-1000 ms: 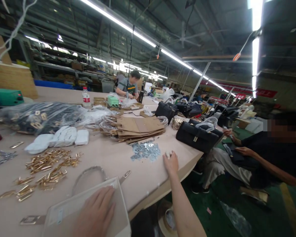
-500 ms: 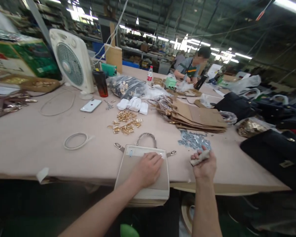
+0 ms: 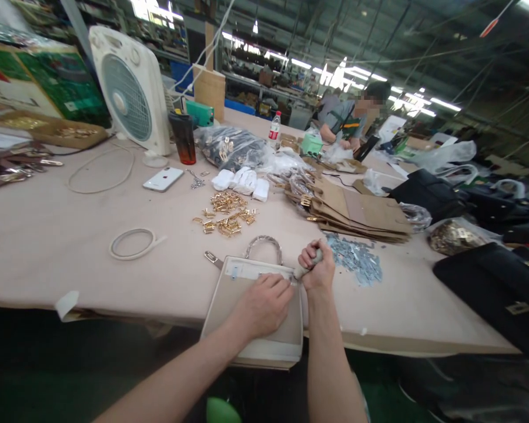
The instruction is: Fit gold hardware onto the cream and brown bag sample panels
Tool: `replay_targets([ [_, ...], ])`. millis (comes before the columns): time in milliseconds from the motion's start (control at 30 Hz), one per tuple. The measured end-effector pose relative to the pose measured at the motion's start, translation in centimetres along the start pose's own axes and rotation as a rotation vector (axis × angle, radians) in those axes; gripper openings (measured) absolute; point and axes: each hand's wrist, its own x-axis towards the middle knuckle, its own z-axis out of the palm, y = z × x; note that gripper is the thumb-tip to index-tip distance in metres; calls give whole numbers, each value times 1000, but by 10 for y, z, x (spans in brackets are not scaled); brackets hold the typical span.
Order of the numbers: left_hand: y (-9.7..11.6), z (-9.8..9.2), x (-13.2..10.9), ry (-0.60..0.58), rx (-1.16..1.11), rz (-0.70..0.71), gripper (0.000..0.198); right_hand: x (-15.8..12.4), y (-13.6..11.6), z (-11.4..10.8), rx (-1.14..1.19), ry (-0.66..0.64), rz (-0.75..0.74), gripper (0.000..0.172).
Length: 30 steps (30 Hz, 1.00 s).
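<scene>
A beige handbag [image 3: 229, 294] lies flat at the near edge of the table, its looped handle [image 3: 264, 244] pointing away from me. My left hand [image 3: 262, 305] rests on the bag's front with fingers curled near the top edge. My right hand [image 3: 318, 267] is closed round a small pale grey tool [image 3: 303, 269], whose tip touches the bag's upper right corner. A heap of small silver metal pieces [image 3: 356, 257] lies just right of that hand. Gold metal fittings [image 3: 227, 214] are scattered beyond the bag.
A white fan [image 3: 130, 88], dark tumbler [image 3: 183, 138] and white phone [image 3: 163, 178] stand at the back left. A coil of white cord [image 3: 132, 244] lies left of the bag. Brown paper bags [image 3: 357, 214] and black handbags [image 3: 489, 282] fill the right side. A person [image 3: 348, 117] works at the far end.
My right hand has moved left from beside the silver pieces to the bag's upper right corner, still gripping the grey tool. The left hand has stayed on the bag.
</scene>
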Motion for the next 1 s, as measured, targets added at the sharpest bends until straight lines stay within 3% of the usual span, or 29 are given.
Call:
replay_targets([
  [133, 0, 0, 0, 2, -13, -15, 24, 5, 7, 6, -78, -8, 79, 36],
  [400, -1, -1, 0, 0, -27, -21, 24, 13, 14, 8, -196, -125, 134, 28],
  [733, -2, 4, -2, 59, -40, -28, 21, -23, 22, -2, -418, -267, -170, 33],
  [867, -2, 5, -2, 165, -23, -145, 40, -41, 25, -6, -473, -288, -291, 34],
  [1000, -3, 5, 1, 142, 11, -252, 62, -50, 26, -7, -478, -265, -341, 35],
])
